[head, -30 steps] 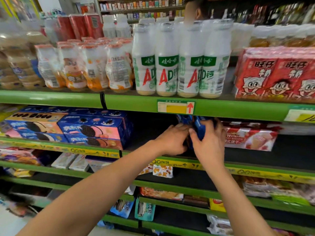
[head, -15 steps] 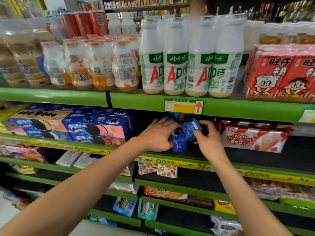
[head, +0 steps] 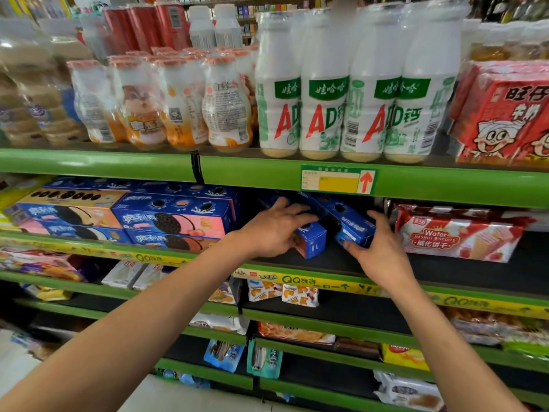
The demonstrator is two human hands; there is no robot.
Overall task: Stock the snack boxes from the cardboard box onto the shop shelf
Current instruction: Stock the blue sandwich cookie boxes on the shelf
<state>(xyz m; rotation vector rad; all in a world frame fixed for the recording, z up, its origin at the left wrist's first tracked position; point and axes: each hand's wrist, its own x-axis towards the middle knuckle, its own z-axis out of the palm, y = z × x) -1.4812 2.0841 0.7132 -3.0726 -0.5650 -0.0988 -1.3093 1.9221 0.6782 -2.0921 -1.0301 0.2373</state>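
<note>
Two narrow blue cookie boxes lie end-on in a gap on the green shop shelf. My left hand lies over the left box, fingers spread across its top and the box behind it. My right hand grips the front end of the right box, which sits tilted on top, thumb under its lower corner. Stacked blue and pink cookie boxes fill the shelf just to the left. The cardboard box is not in view.
A red-and-white wafer pack lies right of the gap, with bare black shelf in front of it. White AD drink bottles and small orange bottles stand on the shelf above. Lower shelves hold snack packets.
The two blue boxes have come forward and spread apart in the gap. My right hand slid down to the right box's front end; my left hand stays on top of the left one.
</note>
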